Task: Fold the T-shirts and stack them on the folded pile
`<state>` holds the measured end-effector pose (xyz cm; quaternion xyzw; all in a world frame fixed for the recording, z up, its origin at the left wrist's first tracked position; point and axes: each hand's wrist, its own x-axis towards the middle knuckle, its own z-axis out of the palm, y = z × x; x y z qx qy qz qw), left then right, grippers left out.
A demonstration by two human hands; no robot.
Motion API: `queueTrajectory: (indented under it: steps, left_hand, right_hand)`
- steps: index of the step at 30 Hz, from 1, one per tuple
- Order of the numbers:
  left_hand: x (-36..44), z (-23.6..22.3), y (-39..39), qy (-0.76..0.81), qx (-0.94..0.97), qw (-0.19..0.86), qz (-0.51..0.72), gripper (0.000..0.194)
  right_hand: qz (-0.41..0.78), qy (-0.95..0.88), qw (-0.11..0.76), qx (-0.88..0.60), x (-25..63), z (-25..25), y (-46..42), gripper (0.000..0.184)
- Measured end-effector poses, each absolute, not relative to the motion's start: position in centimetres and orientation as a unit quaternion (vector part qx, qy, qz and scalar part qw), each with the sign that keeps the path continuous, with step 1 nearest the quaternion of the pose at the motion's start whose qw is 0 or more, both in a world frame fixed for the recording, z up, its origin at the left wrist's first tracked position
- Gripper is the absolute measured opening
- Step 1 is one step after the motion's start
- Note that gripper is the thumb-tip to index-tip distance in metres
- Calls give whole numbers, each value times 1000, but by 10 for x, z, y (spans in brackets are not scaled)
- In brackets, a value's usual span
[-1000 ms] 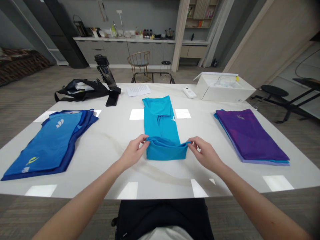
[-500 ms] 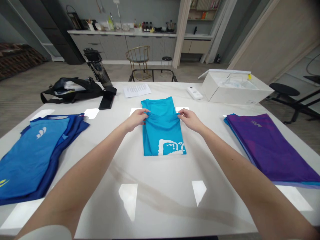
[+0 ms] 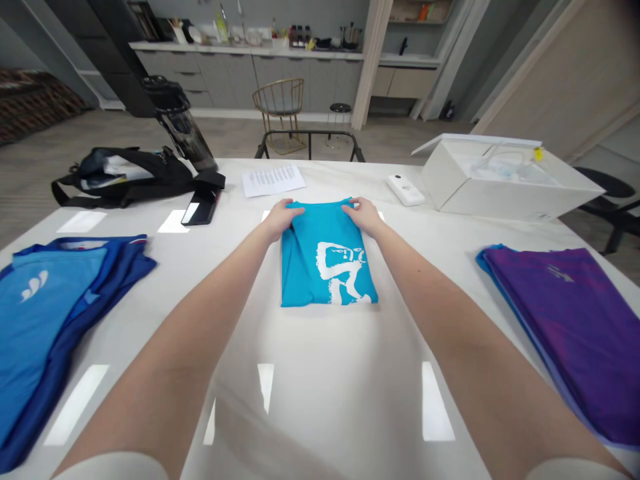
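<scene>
Head view: the left hand (image 3: pixel 281 219) and right hand (image 3: pixel 362 217) rest apart on the far edge of a folded turquoise shirt (image 3: pixel 305 267) mid-worktop (image 3: pixel 320 413), hiding any grip. Its white print (image 3: pixel 343 273) is hard to read.

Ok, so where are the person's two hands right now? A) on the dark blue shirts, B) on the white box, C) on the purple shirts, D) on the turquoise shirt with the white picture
D. The left hand and the right hand both rest on the top edge of the folded turquoise shirt, which has a white picture printed on it.
</scene>
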<state>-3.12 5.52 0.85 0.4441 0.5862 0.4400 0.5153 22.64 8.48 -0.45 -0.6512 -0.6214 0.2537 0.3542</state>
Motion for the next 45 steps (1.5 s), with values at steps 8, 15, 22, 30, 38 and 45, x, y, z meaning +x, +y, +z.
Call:
queueTrajectory:
  steps: [8,15,22,30,38,45]
  left_hand:
    - [-31,3,78,543,498,390,553,60]
    - [-33,-5,54,630,527,325,468,77]
    - [-45,7,-52,677,550,308,380,48]
    - [-47,12,-156,707,525,377,288,26]
    - [-42,18,-179,683,444,495,303,23]
    - [-45,20,-177,606,373,617,337,23]
  right_hand:
    - [167,-676,399,-596,219,2,86,34]
    - [173,-681,333,-629,219,-3,58,41]
    - [238,-650,248,-678,246,15,-36,19]
    - [452,-560,187,-668,278,18,-130,32]
    - [585,-469,247,-613,270,26,-163,22]
    - [620,-440,305,-574,267,25,-162,30]
